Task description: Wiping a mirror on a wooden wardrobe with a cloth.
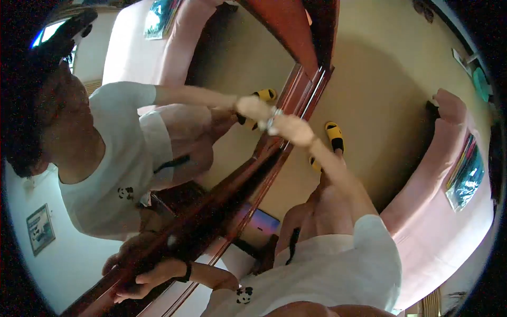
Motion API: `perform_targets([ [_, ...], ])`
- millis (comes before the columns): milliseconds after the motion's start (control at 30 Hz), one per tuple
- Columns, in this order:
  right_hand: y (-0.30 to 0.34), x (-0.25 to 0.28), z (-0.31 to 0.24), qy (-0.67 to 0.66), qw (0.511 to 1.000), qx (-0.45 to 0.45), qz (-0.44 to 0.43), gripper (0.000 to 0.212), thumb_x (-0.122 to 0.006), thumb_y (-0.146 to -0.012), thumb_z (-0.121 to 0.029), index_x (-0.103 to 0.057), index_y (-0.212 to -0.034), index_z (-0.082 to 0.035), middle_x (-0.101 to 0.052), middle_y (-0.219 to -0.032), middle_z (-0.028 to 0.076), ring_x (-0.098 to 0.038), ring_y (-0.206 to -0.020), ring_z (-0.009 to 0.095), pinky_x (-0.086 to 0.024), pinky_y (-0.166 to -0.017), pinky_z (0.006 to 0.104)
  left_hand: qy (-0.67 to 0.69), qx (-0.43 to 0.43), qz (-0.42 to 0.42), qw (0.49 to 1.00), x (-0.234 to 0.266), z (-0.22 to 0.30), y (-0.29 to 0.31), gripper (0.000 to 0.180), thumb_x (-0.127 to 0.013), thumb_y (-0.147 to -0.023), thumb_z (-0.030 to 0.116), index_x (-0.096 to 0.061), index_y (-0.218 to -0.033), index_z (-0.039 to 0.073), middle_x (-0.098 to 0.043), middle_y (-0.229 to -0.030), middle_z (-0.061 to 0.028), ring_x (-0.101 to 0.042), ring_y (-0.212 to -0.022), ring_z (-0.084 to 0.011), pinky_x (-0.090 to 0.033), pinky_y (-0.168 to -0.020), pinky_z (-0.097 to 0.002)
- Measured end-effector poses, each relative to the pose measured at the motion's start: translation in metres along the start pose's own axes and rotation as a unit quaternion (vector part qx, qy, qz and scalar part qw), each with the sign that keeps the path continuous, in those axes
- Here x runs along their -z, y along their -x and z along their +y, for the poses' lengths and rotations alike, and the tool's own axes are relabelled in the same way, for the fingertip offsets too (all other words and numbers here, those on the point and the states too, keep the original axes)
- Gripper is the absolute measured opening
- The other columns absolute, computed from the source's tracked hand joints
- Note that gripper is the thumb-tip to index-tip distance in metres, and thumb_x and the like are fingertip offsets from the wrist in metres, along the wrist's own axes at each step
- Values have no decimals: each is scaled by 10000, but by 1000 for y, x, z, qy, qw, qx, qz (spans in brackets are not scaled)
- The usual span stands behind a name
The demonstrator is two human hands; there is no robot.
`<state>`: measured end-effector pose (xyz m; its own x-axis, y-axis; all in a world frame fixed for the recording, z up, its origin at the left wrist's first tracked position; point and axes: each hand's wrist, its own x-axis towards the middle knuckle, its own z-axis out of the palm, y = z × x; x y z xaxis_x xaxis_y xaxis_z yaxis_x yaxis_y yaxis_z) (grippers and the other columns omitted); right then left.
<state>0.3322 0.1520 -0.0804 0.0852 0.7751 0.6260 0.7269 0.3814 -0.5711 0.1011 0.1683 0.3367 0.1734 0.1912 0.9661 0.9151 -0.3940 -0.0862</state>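
Your right hand [294, 130] is clutching something whitish [272, 122] at the mirror [227, 150]. Looks mid-job to me, can't tell how much is left.

Mirror [227, 145]: smooth glass, glossy, clear reflections. Mirror frame [296, 98]: dark red-brown wood, polished, catching light along edges. Wad [273, 121] at right hand [293, 131]: whitish, too blurred to tell paper from cloth. Pink cover [417, 211]: cloth, matt, softly creased. Packet [467, 182] on it: clear plastic, shiny, wrinkled. T-shirt [338, 274]: matt white cloth. Floor [380, 105]: smooth, matt.
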Motion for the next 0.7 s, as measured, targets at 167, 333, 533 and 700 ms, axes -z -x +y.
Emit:
perform_targets([
  [167,-58,39,58,164,970,-101,145,205,-463,-724,-62,-567,-900,-39,-573,-946,122,-565,-810,300,-458,-659,394,34,-17,68,997,0,-11,-5,554,-534,-803,343,-317,-1209,35,-289,-1278,-182,-267,-1186,-307,-232,-987,-452],
  [333,-14,-20,-12,-48,978,-197,38,143,-452,-715,-31,-545,-825,-32,-562,-799,149,-545,-739,324,-450,-652,410,45,8,42,998,-3,7,-5,546,-491,-814,373,-319,-1213,42,-156,-1326,-192,-182,-1230,-317,-182,-1000,-469],
  [533,42,-68,-121,-159,977,-143,13,270,-484,-765,-47,-500,-1033,-22,-521,-997,129,-527,-855,254,-439,-733,345,-67,-12,16,998,3,8,-3,609,-466,-811,436,-280,-1241,47,-42,-1359,-221,-86,-1267,-316,-164,-1000,-480],
  [700,60,-70,-150,-467,745,-460,123,305,-433,-815,-27,-440,-1120,-5,-411,-1144,105,-421,-1034,224,-347,-865,306,-55,-15,7,998,-5,8,-1,609,-470,-809,439,-289,-1237,44,-41,-1358,-228,-76,-1269,-315,-161,-1000,-478],
])
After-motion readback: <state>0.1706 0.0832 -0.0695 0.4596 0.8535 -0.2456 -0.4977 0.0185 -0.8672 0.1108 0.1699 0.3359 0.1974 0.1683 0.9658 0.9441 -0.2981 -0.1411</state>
